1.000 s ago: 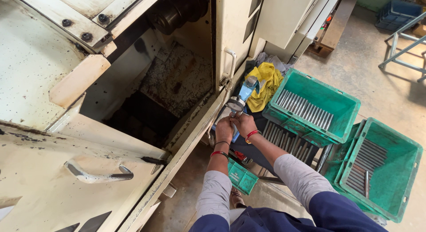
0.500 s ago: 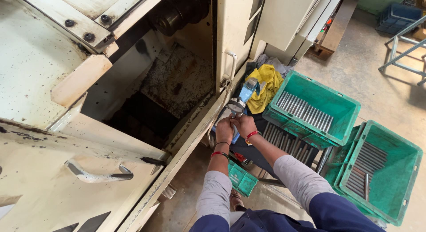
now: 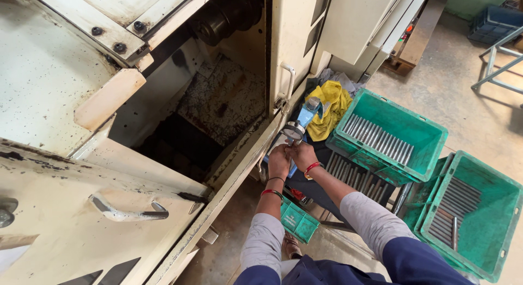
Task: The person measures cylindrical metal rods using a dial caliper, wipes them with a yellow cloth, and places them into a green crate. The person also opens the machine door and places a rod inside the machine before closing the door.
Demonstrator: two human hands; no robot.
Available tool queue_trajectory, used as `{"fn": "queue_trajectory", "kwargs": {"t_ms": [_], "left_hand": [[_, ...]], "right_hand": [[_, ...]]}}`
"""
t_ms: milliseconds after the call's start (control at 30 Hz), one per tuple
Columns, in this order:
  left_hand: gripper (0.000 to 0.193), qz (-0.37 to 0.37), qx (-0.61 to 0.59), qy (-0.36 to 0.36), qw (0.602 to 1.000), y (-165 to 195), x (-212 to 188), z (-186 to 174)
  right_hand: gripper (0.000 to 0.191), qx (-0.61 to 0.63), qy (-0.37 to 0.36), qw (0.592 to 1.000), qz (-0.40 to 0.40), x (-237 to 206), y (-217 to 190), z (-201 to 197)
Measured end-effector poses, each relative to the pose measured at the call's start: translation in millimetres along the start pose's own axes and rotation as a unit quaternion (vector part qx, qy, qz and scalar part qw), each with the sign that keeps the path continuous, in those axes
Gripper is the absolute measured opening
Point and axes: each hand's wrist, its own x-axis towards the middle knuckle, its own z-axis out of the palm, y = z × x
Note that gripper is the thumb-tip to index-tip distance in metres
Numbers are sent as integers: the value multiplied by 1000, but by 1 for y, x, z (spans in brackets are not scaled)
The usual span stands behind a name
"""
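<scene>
My left hand (image 3: 279,161) and my right hand (image 3: 301,154) are close together below a round dial gauge (image 3: 293,132) on a blue stand (image 3: 307,114). Both hands seem to grip a small part under the gauge; the part itself is hidden by my fingers. Red bands circle both wrists. The gauge stands beside the open door of a cream machine (image 3: 163,99).
A yellow cloth (image 3: 331,108) lies behind the gauge. Two green crates (image 3: 430,133) (image 3: 504,192) hold metal rods, with more rods (image 3: 348,173) on a dark tray under my right arm. A small green bin (image 3: 298,220) sits low by my left forearm.
The view has hardly shifted. My hands stay at the gauge with only slight finger movement.
</scene>
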Motion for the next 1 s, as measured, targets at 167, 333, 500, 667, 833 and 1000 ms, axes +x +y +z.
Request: {"fn": "queue_trajectory", "kwargs": {"t_ms": [167, 333, 500, 667, 833, 1000], "left_hand": [[21, -32, -6, -4, 999, 0, 0, 4], [33, -2, 1, 34, 999, 4, -1, 8], [27, -205, -73, -97, 971, 27, 5, 22], [22, 30, -6, -44, 999, 51, -2, 49], [22, 117, -24, -74, 990, 94, 5, 94], [21, 204, -24, -113, 972, 145, 15, 139]], "right_hand": [[35, -31, 16, 999, 18, 1, 4, 3], [28, -33, 37, 998, 25, 0, 16, 6], [18, 6, 25, 998, 54, 1, 20, -12], [20, 20, 92, 995, 17, -27, 23, -63], [11, 34, 213, 976, 41, -43, 36, -130], [13, -8, 346, 937, 43, -41, 78, -205]]}}
